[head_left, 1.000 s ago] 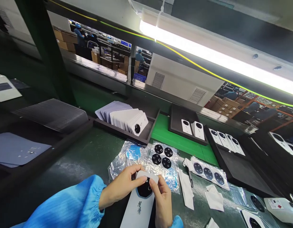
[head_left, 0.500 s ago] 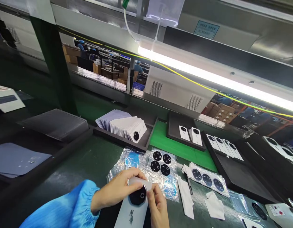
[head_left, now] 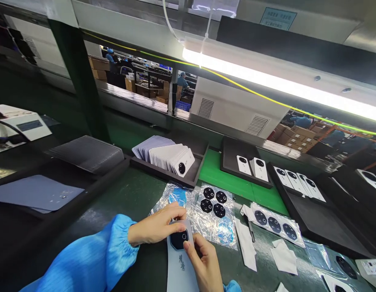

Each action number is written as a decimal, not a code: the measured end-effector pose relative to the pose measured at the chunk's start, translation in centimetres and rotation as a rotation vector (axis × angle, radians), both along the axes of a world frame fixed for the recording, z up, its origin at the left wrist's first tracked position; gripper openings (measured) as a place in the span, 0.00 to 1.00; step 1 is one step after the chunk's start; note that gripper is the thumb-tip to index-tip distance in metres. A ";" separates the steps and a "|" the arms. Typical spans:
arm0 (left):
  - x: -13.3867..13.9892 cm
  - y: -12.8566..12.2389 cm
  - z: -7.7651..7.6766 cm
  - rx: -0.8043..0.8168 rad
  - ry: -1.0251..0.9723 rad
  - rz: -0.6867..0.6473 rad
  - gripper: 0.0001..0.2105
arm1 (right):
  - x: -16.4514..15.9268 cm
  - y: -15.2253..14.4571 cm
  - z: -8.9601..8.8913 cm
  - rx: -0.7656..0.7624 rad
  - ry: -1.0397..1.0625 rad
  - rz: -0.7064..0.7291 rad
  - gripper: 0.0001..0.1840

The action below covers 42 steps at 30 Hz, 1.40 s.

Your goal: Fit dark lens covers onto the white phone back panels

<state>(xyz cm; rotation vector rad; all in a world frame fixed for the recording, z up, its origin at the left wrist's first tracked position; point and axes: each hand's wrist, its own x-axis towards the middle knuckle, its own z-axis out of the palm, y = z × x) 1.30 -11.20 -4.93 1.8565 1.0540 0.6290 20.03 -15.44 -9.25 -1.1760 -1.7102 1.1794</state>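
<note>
At the near middle, the left hand (head_left: 157, 226), loosely curled, grips the far end of a pale panel (head_left: 178, 280), its thumb partly covering the black disc (head_left: 176, 242). The right hand (head_left: 205, 261) pinches the right edge, fingertips hidden; the near end is cut off.

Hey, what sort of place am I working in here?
Probably a factory assembly floor: black trays hold stacked panels, black discs lie nearby, and people in blue appear in the background.
</note>
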 end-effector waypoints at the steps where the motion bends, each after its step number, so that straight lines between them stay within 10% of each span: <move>1: 0.0 -0.1 0.0 0.005 0.010 -0.008 0.12 | 0.1 0.0 -0.1 0.031 -0.021 0.005 0.22; 9: 0.5 -0.7 0.1 0.108 0.041 0.027 0.11 | 0.2 0.0 -0.4 0.214 -0.128 -0.047 0.23; 25: 0.2 -0.7 1.4 0.144 -0.125 0.153 0.09 | -0.4 -0.4 0.4 0.062 0.154 -0.109 0.25; 30: -2.9 3.4 2.1 0.334 -0.273 0.645 0.13 | 2.1 0.9 0.5 0.175 0.301 -0.497 0.24; 34: -3.8 8.8 2.2 0.551 -0.220 0.956 0.11 | 2.0 1.5 -0.7 0.323 0.176 -0.426 0.21; 42: 1.3 13.9 0.5 0.712 0.273 0.854 0.10 | 0.8 1.6 -2.7 0.554 0.112 -0.212 0.18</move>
